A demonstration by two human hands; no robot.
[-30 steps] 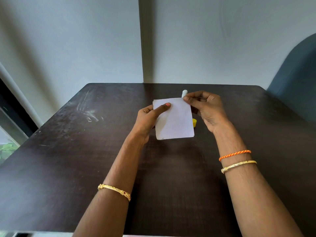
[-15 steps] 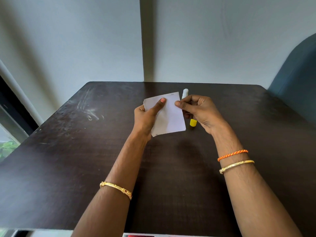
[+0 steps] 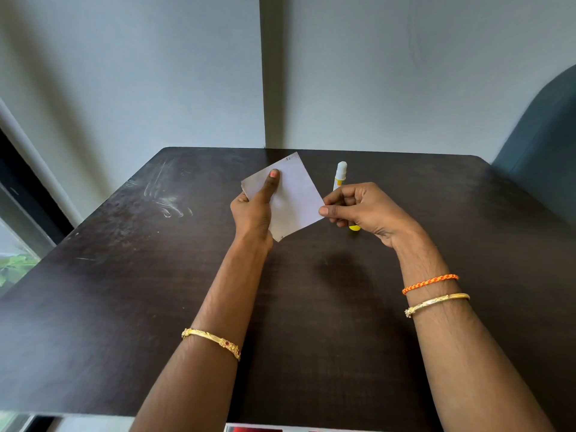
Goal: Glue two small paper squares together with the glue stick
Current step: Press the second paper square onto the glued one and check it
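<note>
A white paper square is held above the dark table, turned so one corner points away from me. My left hand grips its left side, thumb flat on the front face. My right hand pinches the paper's right corner between thumb and curled fingers. I cannot tell whether a second sheet lies behind the first. The glue stick, with a white cap and a yellow base, lies capped on the table behind my right hand, which hides its middle.
A blue-grey chair stands at the table's right far corner. A wall runs right behind the table's far edge. A window frame lies to the left. Pale smears mark the table's left part.
The paper has rotated counter-clockwise and shifted left and away from me. My right hand's pinch has slid from the top corner down to the right corner. The glue stick now shows more.
</note>
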